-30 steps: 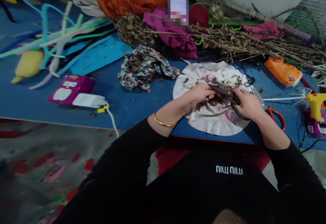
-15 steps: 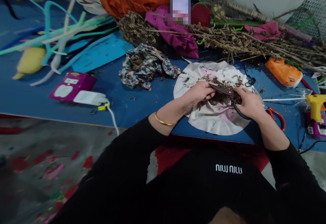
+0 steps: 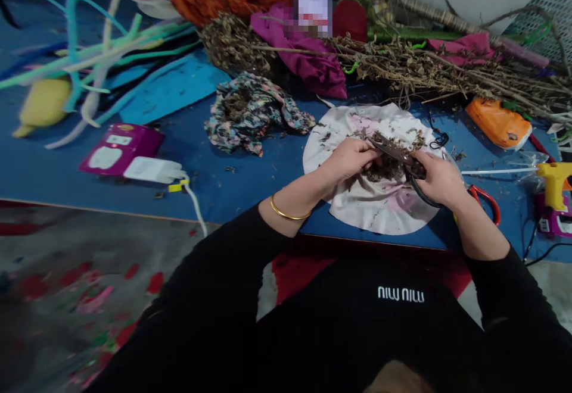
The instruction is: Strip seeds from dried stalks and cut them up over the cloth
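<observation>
My right hand [image 3: 438, 178] is closed round the black handles of a pair of scissors [image 3: 391, 150], whose dark blades point left toward my other hand. My left hand [image 3: 355, 161] is pinched closed beside the blade tips; it seems to hold a bit of dried plant, mostly hidden by the fingers. Under both hands a round white cloth with pink patches [image 3: 379, 217] lies on the blue table. Crumbled dried leaves [image 3: 384, 170] are heaped on the middle of the cloth, with loose bits scattered around.
A crumpled floral cloth [image 3: 254, 113] holds more dried bits to the left. Dried stalks [image 3: 447, 74] lie along the back. Red-handled scissors [image 3: 489, 202] and a yellow glue gun [image 3: 554, 184] lie right. A purple box [image 3: 120, 149] and coloured strips [image 3: 102, 53] stand left.
My left hand has shifted slightly, with its fingers nearer the leaf heap. The scissors stay in my right hand, their blades turned a little. The view has moved slightly.
</observation>
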Action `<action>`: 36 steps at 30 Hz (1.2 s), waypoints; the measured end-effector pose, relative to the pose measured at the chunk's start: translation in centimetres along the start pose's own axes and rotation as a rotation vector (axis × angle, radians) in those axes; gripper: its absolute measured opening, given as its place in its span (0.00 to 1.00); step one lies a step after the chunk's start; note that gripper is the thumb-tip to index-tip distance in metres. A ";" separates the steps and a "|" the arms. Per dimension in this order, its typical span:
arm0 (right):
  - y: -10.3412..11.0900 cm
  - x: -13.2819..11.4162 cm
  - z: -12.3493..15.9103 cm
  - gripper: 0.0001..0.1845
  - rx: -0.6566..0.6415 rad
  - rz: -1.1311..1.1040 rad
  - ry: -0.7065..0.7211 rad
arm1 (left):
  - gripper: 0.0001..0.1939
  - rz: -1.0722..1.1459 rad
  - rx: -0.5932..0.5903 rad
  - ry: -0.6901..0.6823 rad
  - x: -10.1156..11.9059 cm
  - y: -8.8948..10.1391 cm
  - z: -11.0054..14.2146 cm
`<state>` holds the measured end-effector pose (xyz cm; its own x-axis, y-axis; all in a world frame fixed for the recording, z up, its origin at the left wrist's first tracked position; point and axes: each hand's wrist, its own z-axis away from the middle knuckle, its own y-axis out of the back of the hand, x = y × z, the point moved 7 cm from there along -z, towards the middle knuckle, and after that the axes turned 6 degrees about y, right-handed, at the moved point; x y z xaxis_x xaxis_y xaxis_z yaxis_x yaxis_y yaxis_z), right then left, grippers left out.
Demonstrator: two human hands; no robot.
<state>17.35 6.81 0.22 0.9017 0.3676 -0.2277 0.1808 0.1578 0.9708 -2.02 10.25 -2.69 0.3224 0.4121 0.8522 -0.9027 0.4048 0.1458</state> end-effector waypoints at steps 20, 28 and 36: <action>0.0 -0.5 0.0 0.34 -0.049 0.056 -0.005 | 0.19 -0.006 -0.123 0.105 0.3 -0.8 0.7; -0.5 -0.1 -0.2 0.28 -0.043 0.020 -0.004 | 0.19 0.029 -0.141 0.096 -0.2 -0.6 0.3; 0.4 -0.2 0.1 0.30 0.045 0.004 -0.051 | 0.17 0.070 -0.114 0.072 0.1 -0.7 0.2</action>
<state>17.30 6.73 0.67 0.9209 0.3212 -0.2208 0.1938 0.1143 0.9744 -1.47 9.86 -2.62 0.2831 0.4981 0.8196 -0.8867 0.4616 0.0257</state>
